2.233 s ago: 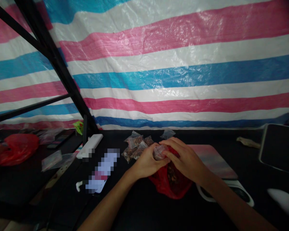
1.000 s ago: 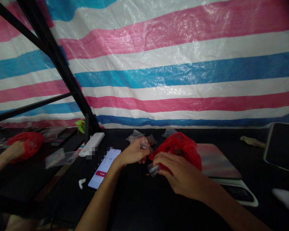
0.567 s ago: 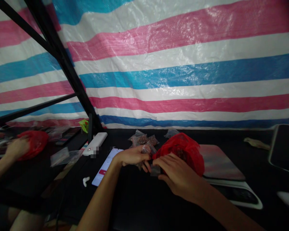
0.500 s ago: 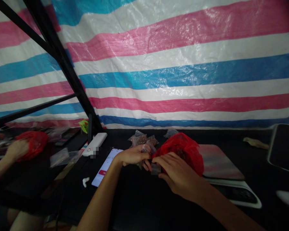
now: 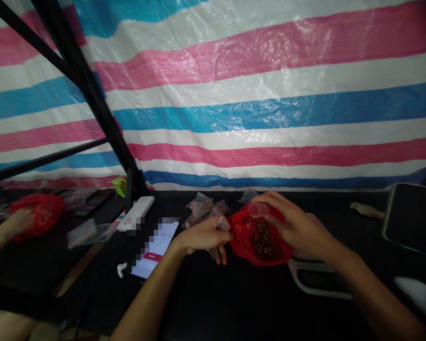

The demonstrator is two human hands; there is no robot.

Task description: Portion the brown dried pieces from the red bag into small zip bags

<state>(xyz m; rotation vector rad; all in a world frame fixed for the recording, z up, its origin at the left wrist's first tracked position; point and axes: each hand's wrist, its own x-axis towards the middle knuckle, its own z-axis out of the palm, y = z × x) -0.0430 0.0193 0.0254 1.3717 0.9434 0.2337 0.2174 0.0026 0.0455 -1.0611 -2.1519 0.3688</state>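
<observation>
Head view: right hand (image 5: 296, 222) holds a clear cup (image 5: 258, 210) in a narrow fingertip grip at the mouth of the red bag (image 5: 239, 241) of brown pieces (image 5: 261, 239) on the bench (image 5: 206, 303), while left hand (image 5: 200, 236) closes on a clear packet (image 5: 223, 224) just beside the bag.

I'm watching: red plastic bag (image 5: 240, 241) open, center frame | brown pieces (image 5: 261, 239) heaped inside | clear plastic cup (image 5: 258, 210) tilted at its upper rim | small zip bag (image 5: 223, 223) pinched just left of it

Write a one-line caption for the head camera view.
Right hand holds a small clear plastic cup over a red plastic bag of brown pieces; left hand grips a small clear bag.
</observation>
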